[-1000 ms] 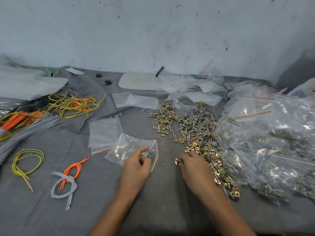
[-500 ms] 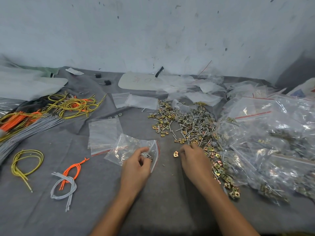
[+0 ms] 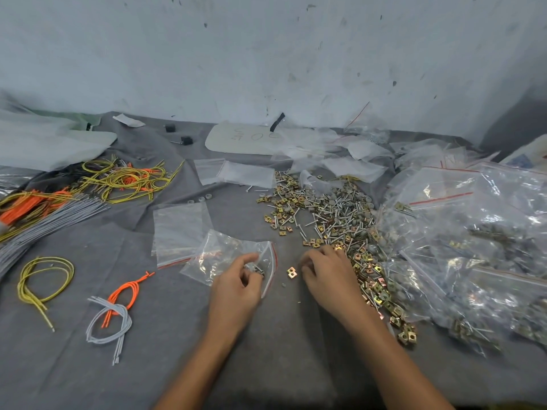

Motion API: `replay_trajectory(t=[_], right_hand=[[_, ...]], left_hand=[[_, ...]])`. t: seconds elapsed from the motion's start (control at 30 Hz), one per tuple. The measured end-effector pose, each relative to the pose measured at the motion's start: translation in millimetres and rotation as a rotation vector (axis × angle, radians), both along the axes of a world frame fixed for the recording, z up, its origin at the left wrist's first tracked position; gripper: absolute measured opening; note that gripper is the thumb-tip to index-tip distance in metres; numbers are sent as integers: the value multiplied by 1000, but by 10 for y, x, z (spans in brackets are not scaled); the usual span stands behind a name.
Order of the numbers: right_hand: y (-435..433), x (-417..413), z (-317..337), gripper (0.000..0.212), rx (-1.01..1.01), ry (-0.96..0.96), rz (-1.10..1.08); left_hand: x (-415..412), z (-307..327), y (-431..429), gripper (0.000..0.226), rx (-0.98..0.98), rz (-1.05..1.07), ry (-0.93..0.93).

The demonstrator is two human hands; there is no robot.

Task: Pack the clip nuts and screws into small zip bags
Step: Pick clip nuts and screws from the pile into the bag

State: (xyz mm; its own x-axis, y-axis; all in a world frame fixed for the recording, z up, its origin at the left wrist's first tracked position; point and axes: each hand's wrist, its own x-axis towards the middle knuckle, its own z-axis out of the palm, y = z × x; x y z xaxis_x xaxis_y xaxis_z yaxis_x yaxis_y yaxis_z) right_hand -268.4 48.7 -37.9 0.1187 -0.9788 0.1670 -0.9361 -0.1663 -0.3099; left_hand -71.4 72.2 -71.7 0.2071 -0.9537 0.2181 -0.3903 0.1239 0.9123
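Note:
My left hand (image 3: pixel 236 284) grips the mouth of a small clear zip bag (image 3: pixel 220 254) with a red seal strip, and pinches a few small metal parts against it. The bag lies crumpled on the grey cloth. A wide pile of brass clip nuts and silver screws (image 3: pixel 331 220) spreads to the right. My right hand (image 3: pixel 330 272) rests at the pile's near left edge with its fingers curled down; what is under them is hidden. One loose clip nut (image 3: pixel 291 272) lies on the cloth between my hands, just left of the right fingertips.
Empty zip bags (image 3: pixel 177 229) lie behind the held bag, with more (image 3: pixel 236 174) farther back. Filled bags (image 3: pixel 473 238) are heaped at the right. Yellow, orange and grey wire bundles (image 3: pixel 118 180) cover the left, with loose loops (image 3: pixel 111 316) in front. A wall closes the back.
My right hand has moved slightly left out of the pile. The loose clip nut now lies farther left and nearer me. My left hand keeps its hold on the bag.

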Motion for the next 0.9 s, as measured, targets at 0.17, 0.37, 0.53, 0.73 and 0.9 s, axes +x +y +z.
replay_trajectory(t=[0.17,0.37,0.53,0.73,0.9], right_hand=[[-7,78,7,33,92,62,92],[22,160,20,7,66,-117,116],[152,295,13,15,66,-709,75],[153,661,-65,17,94,-874,7],[268,749,-127,10,15,-720,4]], left_hand=[[9,-15,1,37,-5,-3,1],[13,-25,-1,37,-2,-11,6],[3,1,-3,37,-9,-6,6],[14,9,10,38,-18,-1,-2],[19,22,17,37,-7,-3,13]])
